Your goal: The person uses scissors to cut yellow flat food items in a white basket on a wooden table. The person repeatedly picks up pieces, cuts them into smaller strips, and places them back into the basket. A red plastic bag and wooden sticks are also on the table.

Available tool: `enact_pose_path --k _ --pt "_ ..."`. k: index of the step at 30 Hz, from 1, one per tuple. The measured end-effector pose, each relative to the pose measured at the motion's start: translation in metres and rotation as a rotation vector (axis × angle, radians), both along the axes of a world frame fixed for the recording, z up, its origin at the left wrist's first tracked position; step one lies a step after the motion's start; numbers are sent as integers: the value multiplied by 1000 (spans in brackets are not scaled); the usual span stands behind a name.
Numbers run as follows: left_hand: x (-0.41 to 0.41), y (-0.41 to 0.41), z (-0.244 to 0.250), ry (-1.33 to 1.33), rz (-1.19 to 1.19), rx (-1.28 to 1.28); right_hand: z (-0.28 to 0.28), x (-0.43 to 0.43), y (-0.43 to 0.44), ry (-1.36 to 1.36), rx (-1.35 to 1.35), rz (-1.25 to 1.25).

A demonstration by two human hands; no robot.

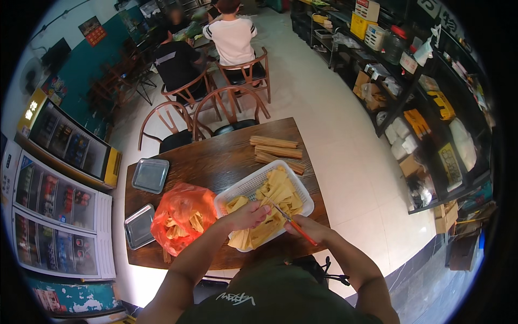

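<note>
My left hand (253, 214) is over a white perforated plastic basket (301, 190), its fingers pinching a piece of yellow sheet food, apparently tofu skin. More of these folded sheets (279, 188) fill the basket. My right hand (313, 229) grips orange-handled scissors (300, 231), whose metal blades point up and left to the piece at my left fingertips. How far the blades are apart cannot be told. Left of the basket, a red plastic bag (184, 198) stands with its mouth open, and yellow pieces (178, 227) show inside.
Bundles of thin wooden sticks (279, 151) lie at the far right of the wooden table (218, 154). Two metal trays, one farther (151, 175) and one nearer (139, 227), rest at left. Chairs (230, 105) and seated people are beyond; fridges (60, 214) stand left, shelving (404, 101) right.
</note>
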State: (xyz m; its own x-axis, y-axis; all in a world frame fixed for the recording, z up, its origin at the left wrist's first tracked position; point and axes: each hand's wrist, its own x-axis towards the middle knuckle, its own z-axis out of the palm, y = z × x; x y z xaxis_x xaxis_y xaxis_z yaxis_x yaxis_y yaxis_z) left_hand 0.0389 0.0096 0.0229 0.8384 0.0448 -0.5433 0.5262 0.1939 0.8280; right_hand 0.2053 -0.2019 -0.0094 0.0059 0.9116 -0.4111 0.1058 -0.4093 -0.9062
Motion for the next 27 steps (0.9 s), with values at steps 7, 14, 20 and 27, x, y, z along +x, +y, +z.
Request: enact_pose_path --k 7,14,20,27 --pt "17 -6 -31 115 -66 -87 -26 -5 -18 -26 -112 -70" --pt "27 -10 -68 197 -4 -199 -28 -13 -23 -69 -334 -147" --pt "18 -4 -64 103 -11 -303 -45 -15 -17 120 -232 -449" --pt "19 -29 -43 32 -320 23 -10 -5 21 -42 -55 -506"
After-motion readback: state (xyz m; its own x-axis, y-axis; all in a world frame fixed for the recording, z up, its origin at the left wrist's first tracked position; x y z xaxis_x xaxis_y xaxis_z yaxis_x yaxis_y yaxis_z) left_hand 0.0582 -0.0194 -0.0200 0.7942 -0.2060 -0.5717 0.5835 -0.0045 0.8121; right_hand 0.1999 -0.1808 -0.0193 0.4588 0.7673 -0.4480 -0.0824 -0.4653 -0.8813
